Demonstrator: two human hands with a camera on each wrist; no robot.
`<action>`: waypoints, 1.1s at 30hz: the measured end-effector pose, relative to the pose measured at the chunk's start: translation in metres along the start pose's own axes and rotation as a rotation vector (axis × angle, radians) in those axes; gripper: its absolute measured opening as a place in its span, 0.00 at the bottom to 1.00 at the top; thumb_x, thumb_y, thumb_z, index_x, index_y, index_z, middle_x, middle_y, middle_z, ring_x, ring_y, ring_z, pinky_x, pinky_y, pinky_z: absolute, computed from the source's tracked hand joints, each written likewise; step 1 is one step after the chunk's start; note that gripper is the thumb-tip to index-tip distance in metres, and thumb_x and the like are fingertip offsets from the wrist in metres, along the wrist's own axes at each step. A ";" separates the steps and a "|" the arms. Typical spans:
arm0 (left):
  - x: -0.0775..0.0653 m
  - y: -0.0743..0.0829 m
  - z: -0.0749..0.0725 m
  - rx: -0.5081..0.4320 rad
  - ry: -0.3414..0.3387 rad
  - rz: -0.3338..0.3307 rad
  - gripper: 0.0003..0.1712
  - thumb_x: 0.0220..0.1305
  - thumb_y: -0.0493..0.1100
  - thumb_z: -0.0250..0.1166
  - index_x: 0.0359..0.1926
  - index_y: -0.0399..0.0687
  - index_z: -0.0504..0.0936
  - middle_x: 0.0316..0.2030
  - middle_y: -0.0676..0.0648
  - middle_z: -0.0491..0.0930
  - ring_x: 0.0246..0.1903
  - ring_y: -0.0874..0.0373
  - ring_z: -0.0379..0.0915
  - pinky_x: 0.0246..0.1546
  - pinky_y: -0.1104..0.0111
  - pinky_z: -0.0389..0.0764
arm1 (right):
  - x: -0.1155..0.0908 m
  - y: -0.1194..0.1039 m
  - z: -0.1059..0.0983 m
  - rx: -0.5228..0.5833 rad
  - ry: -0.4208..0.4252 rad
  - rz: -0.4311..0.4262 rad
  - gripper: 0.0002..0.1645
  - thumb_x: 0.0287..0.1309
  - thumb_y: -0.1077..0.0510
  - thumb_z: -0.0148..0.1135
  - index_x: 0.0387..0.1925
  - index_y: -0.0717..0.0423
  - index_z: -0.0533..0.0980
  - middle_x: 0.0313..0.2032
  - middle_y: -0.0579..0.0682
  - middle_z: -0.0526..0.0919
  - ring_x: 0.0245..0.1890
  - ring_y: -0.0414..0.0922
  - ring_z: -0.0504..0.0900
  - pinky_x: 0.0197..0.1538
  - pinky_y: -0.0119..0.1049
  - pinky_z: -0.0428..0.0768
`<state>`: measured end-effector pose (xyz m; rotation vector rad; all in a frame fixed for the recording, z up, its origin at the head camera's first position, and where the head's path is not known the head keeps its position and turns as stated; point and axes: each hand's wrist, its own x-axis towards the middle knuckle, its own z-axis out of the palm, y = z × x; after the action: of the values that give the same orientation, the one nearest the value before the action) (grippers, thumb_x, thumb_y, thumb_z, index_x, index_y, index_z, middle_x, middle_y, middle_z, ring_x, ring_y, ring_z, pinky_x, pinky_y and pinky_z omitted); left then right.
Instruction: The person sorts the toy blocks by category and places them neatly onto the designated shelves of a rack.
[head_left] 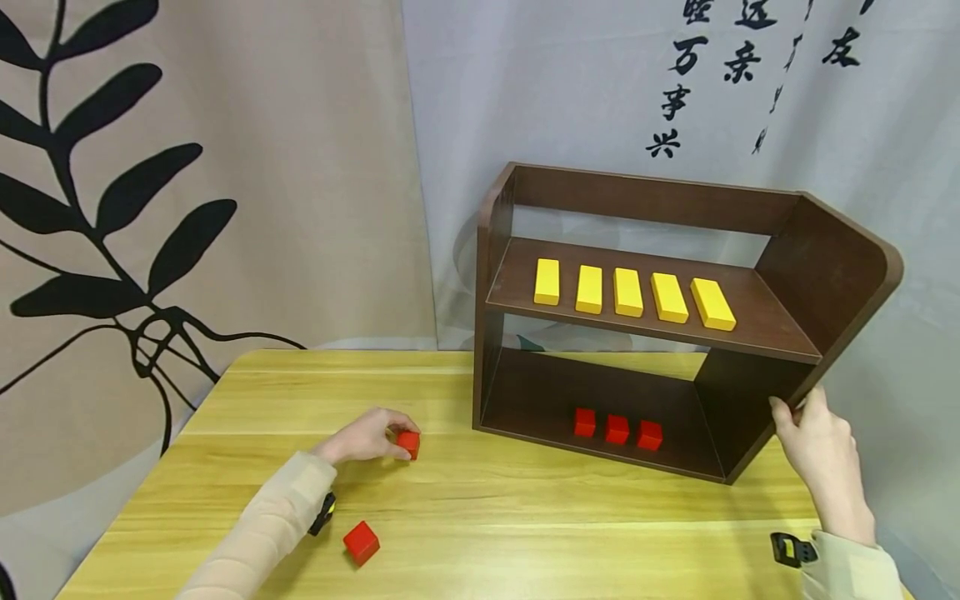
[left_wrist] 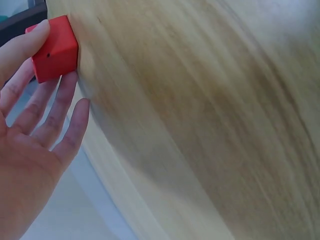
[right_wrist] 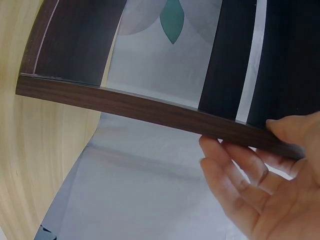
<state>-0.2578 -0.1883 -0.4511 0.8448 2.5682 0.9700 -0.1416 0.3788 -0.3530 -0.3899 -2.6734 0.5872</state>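
Observation:
My left hand (head_left: 372, 435) pinches a red cube (head_left: 408, 444) between thumb and fingers, close over the table left of the shelf; the left wrist view shows the same red cube (left_wrist: 56, 49) with the thumb on its upper side. A second red cube (head_left: 362, 543) lies on the table nearer to me. At the right, my right hand (head_left: 821, 450) grips the side panel of a dark brown two-tier shelf (head_left: 757, 346). In the right wrist view, thumb and fingers lie on opposite sides of the panel's edge (right_wrist: 150, 116).
Several yellow blocks (head_left: 628, 292) stand in a row on the upper tier. Three red cubes (head_left: 617, 429) sit in a row on the lower tier. Behind the wooden table (head_left: 480, 533) hangs a printed curtain (head_left: 315, 167) with black leaves and characters.

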 end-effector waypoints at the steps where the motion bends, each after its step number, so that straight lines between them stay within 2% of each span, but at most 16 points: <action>1: 0.000 0.000 0.001 0.006 0.003 0.013 0.22 0.51 0.38 0.72 0.48 0.36 0.80 0.41 0.44 0.83 0.37 0.57 0.77 0.37 0.73 0.78 | 0.000 0.000 0.000 0.000 0.000 -0.001 0.27 0.68 0.46 0.45 0.47 0.70 0.61 0.35 0.74 0.78 0.28 0.69 0.76 0.24 0.51 0.69; 4: -0.001 0.004 0.001 0.027 0.015 0.076 0.21 0.51 0.39 0.72 0.47 0.35 0.81 0.39 0.44 0.83 0.35 0.60 0.77 0.35 0.73 0.78 | 0.000 0.000 0.000 -0.001 -0.003 0.000 0.27 0.68 0.46 0.44 0.46 0.70 0.61 0.34 0.74 0.77 0.28 0.68 0.76 0.24 0.51 0.69; 5: -0.001 0.005 0.001 0.048 0.022 0.116 0.21 0.52 0.40 0.72 0.46 0.34 0.81 0.39 0.44 0.83 0.34 0.61 0.76 0.34 0.73 0.78 | 0.000 0.000 0.000 0.000 -0.004 0.002 0.27 0.68 0.46 0.44 0.46 0.70 0.61 0.34 0.74 0.77 0.28 0.68 0.76 0.24 0.51 0.69; 8: -0.001 0.008 0.003 0.077 0.032 0.166 0.21 0.52 0.40 0.72 0.46 0.34 0.81 0.38 0.44 0.82 0.33 0.63 0.75 0.34 0.73 0.78 | 0.000 0.000 -0.001 -0.001 -0.005 0.005 0.26 0.69 0.46 0.44 0.46 0.70 0.61 0.34 0.74 0.77 0.28 0.69 0.76 0.24 0.51 0.69; 15: 0.008 0.016 0.008 0.154 0.039 0.131 0.22 0.52 0.39 0.72 0.48 0.36 0.81 0.41 0.44 0.82 0.36 0.57 0.77 0.37 0.71 0.79 | 0.000 0.000 0.000 -0.002 -0.013 0.009 0.26 0.69 0.45 0.44 0.45 0.69 0.61 0.32 0.71 0.77 0.27 0.67 0.76 0.24 0.50 0.68; 20: 0.013 0.025 0.014 0.207 0.077 0.175 0.22 0.52 0.41 0.72 0.49 0.39 0.82 0.43 0.44 0.83 0.39 0.56 0.78 0.39 0.68 0.81 | 0.000 0.001 0.001 -0.002 -0.007 0.004 0.27 0.68 0.45 0.44 0.47 0.69 0.61 0.34 0.73 0.78 0.29 0.69 0.76 0.24 0.51 0.69; 27: 0.022 0.038 0.022 0.198 0.108 0.233 0.22 0.53 0.43 0.71 0.49 0.38 0.82 0.44 0.44 0.84 0.43 0.53 0.81 0.44 0.65 0.83 | 0.000 0.000 0.000 -0.003 -0.012 0.015 0.28 0.68 0.45 0.44 0.48 0.69 0.61 0.36 0.74 0.77 0.32 0.72 0.76 0.26 0.53 0.69; 33: 0.031 0.049 0.028 0.212 0.130 0.273 0.20 0.55 0.44 0.71 0.48 0.41 0.82 0.43 0.46 0.85 0.43 0.56 0.81 0.45 0.65 0.82 | 0.001 -0.001 0.000 -0.009 0.001 0.008 0.26 0.69 0.47 0.45 0.47 0.70 0.61 0.35 0.74 0.78 0.31 0.71 0.76 0.26 0.53 0.69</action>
<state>-0.2491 -0.1254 -0.4404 1.2549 2.7524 0.8578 -0.1423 0.3779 -0.3521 -0.4033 -2.6757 0.5779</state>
